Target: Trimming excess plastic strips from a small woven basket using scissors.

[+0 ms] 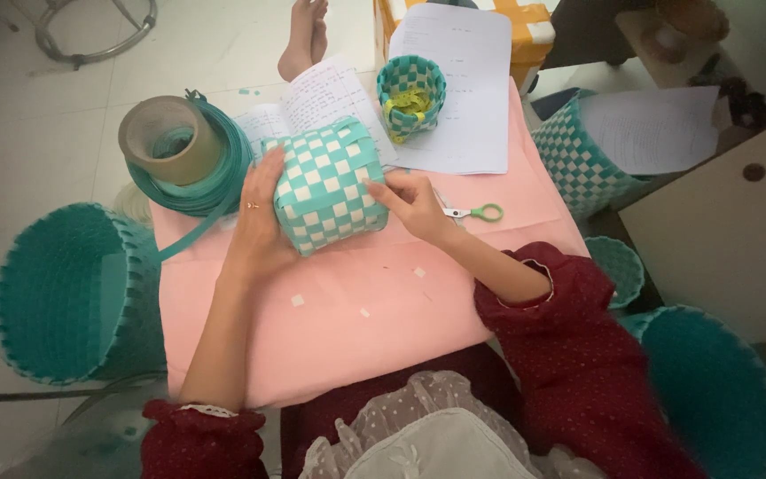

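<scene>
Pink cloth (356, 328) covers the low work surface in the head view; we note pale floor tiles (11, 160) around it and small white offcuts scattered on the cloth. Large teal woven baskets (64, 293) stand left and right of the surface. At the far edge we record an open notebook (316, 98), a printed white sheet (458, 89), a small checked cup basket (411, 96), green-handled scissors (476, 212), and a roll of teal strapping (192, 168) with a brown core. Our left hand (259, 222) is curled against the left side of the teal-and-white checked basket (325, 186), steadying it on the cloth. Our right hand (414, 204) presses pinched fingertips against its right side.
</scene>
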